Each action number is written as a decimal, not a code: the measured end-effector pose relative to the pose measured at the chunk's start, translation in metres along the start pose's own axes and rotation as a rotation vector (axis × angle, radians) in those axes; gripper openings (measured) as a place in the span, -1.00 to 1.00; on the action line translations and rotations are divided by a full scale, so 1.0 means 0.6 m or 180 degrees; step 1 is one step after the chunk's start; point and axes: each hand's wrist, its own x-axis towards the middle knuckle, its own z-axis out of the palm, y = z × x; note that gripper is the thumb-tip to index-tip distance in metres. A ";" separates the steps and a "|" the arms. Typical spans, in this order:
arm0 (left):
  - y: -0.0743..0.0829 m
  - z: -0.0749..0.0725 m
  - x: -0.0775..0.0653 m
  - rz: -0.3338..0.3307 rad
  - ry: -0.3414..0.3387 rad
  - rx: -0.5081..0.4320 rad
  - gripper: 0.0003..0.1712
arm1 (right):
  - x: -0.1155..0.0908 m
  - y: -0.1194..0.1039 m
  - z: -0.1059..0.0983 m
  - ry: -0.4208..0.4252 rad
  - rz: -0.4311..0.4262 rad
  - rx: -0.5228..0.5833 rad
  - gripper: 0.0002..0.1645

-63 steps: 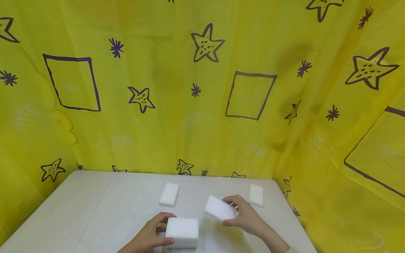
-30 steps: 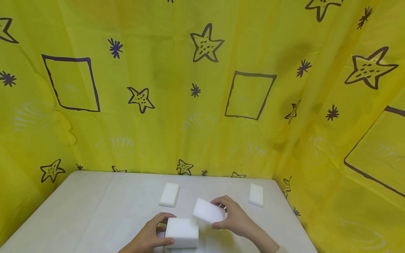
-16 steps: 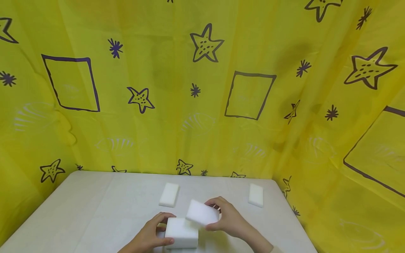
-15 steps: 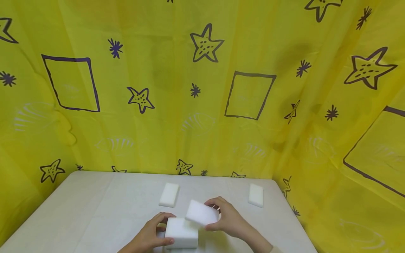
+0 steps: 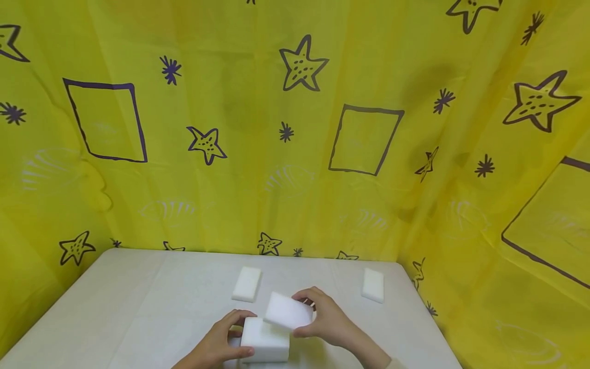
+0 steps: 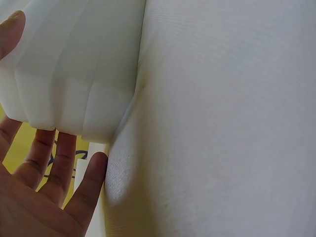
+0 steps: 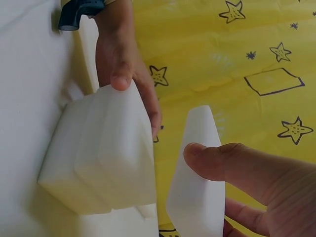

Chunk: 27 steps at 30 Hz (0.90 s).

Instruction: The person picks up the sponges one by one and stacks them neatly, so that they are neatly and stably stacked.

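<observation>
Several white sponge blocks lie flat on one another in a stack [image 5: 265, 351] at the table's near middle. My left hand [image 5: 220, 341] grips the stack from the left, thumb on the near side and fingers at the far side; the layers [image 6: 74, 74] show in the left wrist view. Over the stack's right back part, my right hand [image 5: 329, 320] holds one more white sponge [image 5: 287, 310] by its right end, slightly tilted. A gap separates this sponge [image 7: 197, 182] from the stack [image 7: 103, 153] in the right wrist view.
Two single white sponges lie farther back, one left of middle [image 5: 246, 284] and one at the right [image 5: 373, 285]. The white table [image 5: 138, 297] ends at a yellow curtain [image 5: 249, 195] printed with starfish. A dark band [image 7: 81, 11] circles the left wrist.
My right hand has carried its sponge leftward, from right of the stack to above its right part, slowing lately. The left hand and the stack have stayed in place.
</observation>
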 end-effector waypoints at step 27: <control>0.003 0.001 -0.002 0.0015 -0.0023 0.0027 -0.35 | 0.003 -0.013 0.024 -0.0069 0.0025 0.0182 -0.27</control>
